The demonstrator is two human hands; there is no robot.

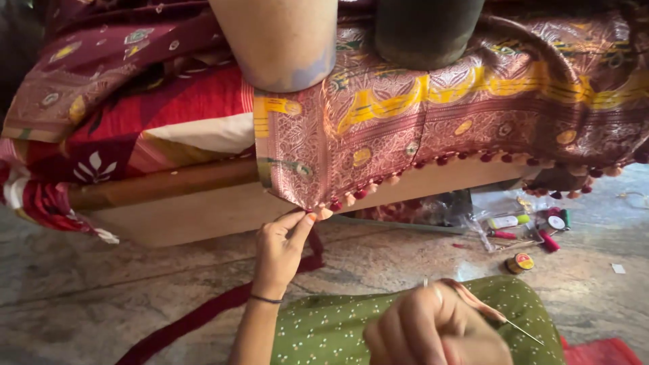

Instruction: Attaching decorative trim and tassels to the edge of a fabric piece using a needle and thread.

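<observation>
My left hand (280,247) pinching the tasselled sari edge (318,203), right hand (433,331) clamped on a needle (524,331) (thread spools (520,263) on stone floor (101,290)), bed (203,203) behind.

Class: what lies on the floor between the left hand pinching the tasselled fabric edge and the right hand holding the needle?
In the head view, between left hand and right hand: bare stone floor and green dotted cloth.
</observation>
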